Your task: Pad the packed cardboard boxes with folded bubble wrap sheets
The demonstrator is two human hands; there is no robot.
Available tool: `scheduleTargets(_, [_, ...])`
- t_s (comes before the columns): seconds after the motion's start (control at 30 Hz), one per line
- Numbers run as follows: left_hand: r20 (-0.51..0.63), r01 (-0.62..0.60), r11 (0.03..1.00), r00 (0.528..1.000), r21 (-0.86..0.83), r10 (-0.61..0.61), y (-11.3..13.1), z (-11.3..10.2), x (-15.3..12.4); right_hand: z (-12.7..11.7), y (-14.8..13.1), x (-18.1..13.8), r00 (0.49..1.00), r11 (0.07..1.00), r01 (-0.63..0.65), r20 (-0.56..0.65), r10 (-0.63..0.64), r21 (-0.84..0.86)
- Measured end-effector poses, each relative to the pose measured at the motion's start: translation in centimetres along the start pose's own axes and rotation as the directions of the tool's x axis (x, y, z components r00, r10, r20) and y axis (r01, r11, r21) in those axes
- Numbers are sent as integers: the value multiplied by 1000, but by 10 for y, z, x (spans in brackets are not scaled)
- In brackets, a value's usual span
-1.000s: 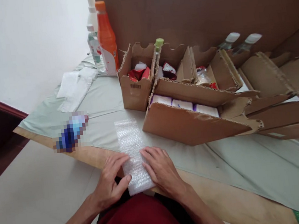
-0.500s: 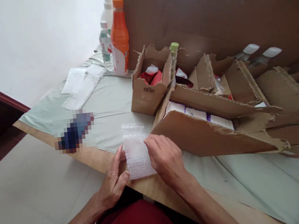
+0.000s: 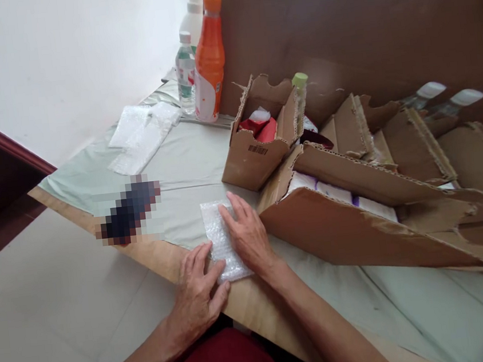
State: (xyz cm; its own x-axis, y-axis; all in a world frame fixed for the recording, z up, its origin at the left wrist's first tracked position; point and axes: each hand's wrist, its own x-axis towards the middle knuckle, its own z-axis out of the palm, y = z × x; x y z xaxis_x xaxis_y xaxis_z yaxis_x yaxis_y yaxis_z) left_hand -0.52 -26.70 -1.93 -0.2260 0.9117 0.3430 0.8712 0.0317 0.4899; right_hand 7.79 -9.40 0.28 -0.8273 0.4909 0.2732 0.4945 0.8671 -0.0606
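Note:
A bubble wrap pouch [image 3: 218, 229] lies flat near the front edge of the table, partly covered by my hands. My right hand [image 3: 247, 235] rests on its right side with the fingers stretched out towards the far end. At the near left corner is my left hand [image 3: 200, 280], fingers apart, its fingertips touching the pouch's edge. Whether anything is inside the pouch I cannot tell.
More bubble wrap pouches [image 3: 142, 137] lie at the back left, behind a pixelated dark object [image 3: 130, 213]. An orange bottle [image 3: 209, 63] and a clear bottle [image 3: 186, 74] stand by the wall. Cut cardboard boxes [image 3: 336, 223] holding small packs fill the right side.
My right hand has gone from a pinch at the pouch's right edge to lying flat on it. The left hand has shifted right onto the near corner. The view has turned slightly left.

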Motion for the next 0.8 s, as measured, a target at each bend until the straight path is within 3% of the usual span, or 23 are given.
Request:
scheduleTargets(0.07, [15,-9,1000,1000,8,9,1,1,0,5,-3,-10,1000,998,22,-14,-21,63])
scheduleTargets(0.17, [38,-3,1000,999,14,2,1,-2,-1,8,-8,-21,997,991,49,59,-57,128])
scheduleTargets(0.27, [63,-1,1000,998,-13,2,-5,-12,5,-7,-9,-39,999,986,20,21,-24,167])
scheduleTargets(0.37, [22,-2,1000,1000,13,1,-18,-28,31,-34,-8,-75,999,961,-28,-37,40,277])
scheduleTargets(0.43, [41,43,994,998,101,-48,-30,-35,60,-44,-8,-101,1000,957,-8,-21,14,291])
scheduleTargets(0.53, [210,126,960,961,249,-181,-45,-36,111,-37,-10,-121,998,976,62,16,-67,207])
scheduleTargets(0.63, [345,138,944,907,299,-242,-51,-31,150,-18,-10,-116,997,983,71,-49,-64,169])
scheduleTargets(0.7, [414,142,937,869,319,-272,-47,-32,160,-14,-6,-110,994,981,62,-100,-44,182])
scheduleTargets(0.8, [470,137,937,836,321,-283,-28,-38,148,-29,8,-116,989,975,57,-148,-25,214])
